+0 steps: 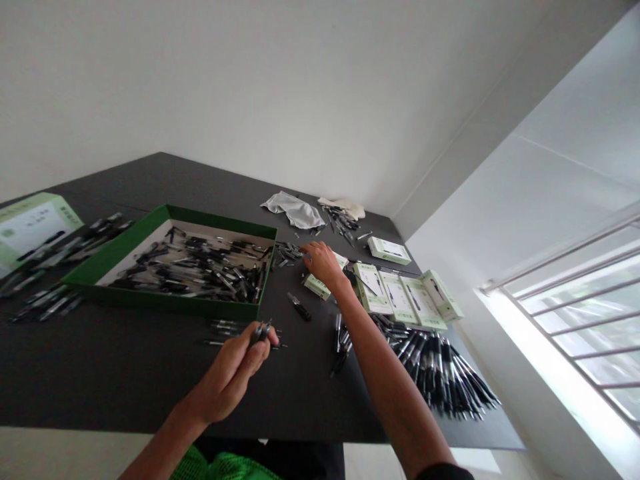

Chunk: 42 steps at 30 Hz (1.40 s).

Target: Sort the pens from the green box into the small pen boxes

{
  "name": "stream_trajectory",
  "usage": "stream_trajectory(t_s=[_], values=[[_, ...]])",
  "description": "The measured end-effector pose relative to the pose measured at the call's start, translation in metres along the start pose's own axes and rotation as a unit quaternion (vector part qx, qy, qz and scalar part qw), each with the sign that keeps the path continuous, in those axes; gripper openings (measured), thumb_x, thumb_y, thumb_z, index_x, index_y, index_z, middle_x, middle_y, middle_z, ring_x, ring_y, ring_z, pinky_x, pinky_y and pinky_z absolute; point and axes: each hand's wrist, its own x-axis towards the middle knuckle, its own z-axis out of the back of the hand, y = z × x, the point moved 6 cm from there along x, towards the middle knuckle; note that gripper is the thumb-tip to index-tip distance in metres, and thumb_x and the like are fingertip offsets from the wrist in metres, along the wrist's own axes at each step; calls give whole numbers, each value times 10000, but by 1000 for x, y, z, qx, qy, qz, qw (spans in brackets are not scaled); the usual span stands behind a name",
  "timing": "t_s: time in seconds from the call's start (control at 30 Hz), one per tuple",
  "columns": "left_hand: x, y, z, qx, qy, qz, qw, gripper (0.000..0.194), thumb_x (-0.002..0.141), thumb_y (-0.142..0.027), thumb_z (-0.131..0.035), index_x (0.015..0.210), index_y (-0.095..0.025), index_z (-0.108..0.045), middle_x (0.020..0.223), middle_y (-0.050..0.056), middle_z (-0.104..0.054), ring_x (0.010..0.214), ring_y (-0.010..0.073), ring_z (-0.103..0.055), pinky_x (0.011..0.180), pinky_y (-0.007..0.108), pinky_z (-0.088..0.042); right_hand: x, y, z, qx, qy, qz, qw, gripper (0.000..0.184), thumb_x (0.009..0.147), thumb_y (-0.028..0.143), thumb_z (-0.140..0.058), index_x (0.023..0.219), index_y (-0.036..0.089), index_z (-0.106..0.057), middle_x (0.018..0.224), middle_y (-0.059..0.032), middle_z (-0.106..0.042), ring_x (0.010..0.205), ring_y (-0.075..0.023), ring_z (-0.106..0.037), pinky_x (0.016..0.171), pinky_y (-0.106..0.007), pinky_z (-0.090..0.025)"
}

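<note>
Over the near part of the table, my left hand [235,367] is closed around some pens [260,332], their tips pointing away from me; how many is unclear. Loose slim pen parts [225,327] lie on the table just beyond it. My right hand [323,261] reaches forward, fingers apart and touching the edge of a pile of small clear and dark pen pieces [287,253]. Its fingertips are partly hidden. A small green and white box [316,287] sits under and beside that wrist. A short black and clear pen piece [299,307] lies between the hands.
A green-walled tray [200,308] full of pens stands left of centre. More pens [55,267] and an opened box [37,230] lie farther left. At right are flattened boxes [400,297], fanned pens [445,373] and a closed box [389,251]. White cloth [295,210] lies at the back.
</note>
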Motion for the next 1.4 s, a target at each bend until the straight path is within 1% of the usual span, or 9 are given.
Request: stream_trajectory(t_s=[0.23, 0.47, 0.63, 0.77, 0.87, 1.0, 1.2, 1.3, 1.4], values=[[1, 3, -3, 45, 42, 6, 998, 295, 1117, -448, -365, 1139, -217, -547, 737, -51, -386, 611, 106, -354, 541, 207, -317, 27, 7, -15, -42, 36, -2, 998, 268, 985, 182, -595, 1218, 167, -727, 1261, -157, -715, 1248, -297, -587, 1059, -378, -402], [2, -1, -1, 14, 19, -7, 1000, 283, 1120, -424, -372, 1137, -207, -554, 717, -59, -375, 578, 96, -324, 515, 209, -284, 26, 11, -9, -23, 5, -21, 1000, 250, 947, 141, -585, 1135, 137, -751, 1185, -169, -753, 1189, -301, -645, 1020, -382, -436], [1, -1, 8, 37, -34, -24, 998, 266, 1113, -409, -405, 1094, -202, -571, 699, -62, -361, 578, 101, -324, 520, 216, -287, -1, -8, 16, 34, -29, -10, 999, 245, 941, 161, -596, 1143, 154, -733, 1111, -90, -785, 1055, -223, -708, 907, -292, -491], [0, 2, 10, 38, -47, -32, 998, 254, 1109, -402, -410, 1077, -208, -572, 680, -70, -337, 555, 101, -300, 510, 226, -265, -39, -21, 35, 71, -51, -11, 996, 281, 978, 204, -594, 1237, 166, -697, 1116, -69, -788, 968, -185, -729, 866, -267, -509], [-1, 3, 10, 52, -44, -37, 997, 243, 1106, -392, -417, 1070, -209, -572, 667, -73, -329, 543, 104, -301, 511, 236, -263, -74, -6, 35, 91, -36, -8, 995, 312, 970, 226, -637, 1278, 221, -689, 1111, -44, -796, 991, -206, -743, 891, -289, -514], [-2, 2, 10, 89, -44, -41, 994, 235, 1104, -385, -416, 1056, -213, -568, 650, -78, -324, 525, 104, -313, 511, 243, -259, -107, 21, 17, 25, 38, -60, 997, 346, 977, 286, -657, 1321, 264, -669, 1100, -51, -804, 1017, -271, -759, 852, -338, -535], [-3, 1, 10, 106, -33, -46, 993, 226, 1102, -376, -412, 1060, -216, -566, 638, -81, -326, 513, 104, -324, 513, 243, -267, -110, 30, 6, -10, 68, -90, 994, 321, 994, 318, -651, 1309, 258, -666, 1178, -76, -776, 1062, -269, -744, 827, -324, -530], [-4, 0, 11, 106, -35, -47, 993, 234, 1101, -379, -410, 1056, -213, -567, 642, -80, -324, 514, 105, -318, 512, 242, -268, -111, 25, 15, 30, 35, -78, 996, 264, 993, 347, -654, 1231, 249, -710, 1162, -70, -764, 1023, -241, -739, 787, -297, -515], [-3, -2, 12, 103, -42, -49, 993, 238, 1098, -382, -413, 1052, -210, -572, 644, -78, -327, 516, 107, -318, 509, 240, -268, -119, 3, 35, 86, -42, -88, 992, 199, 997, 339, -621, 1110, 245, -755, 1023, -48, -775, 906, -204, -726, 781, -287, -495]])
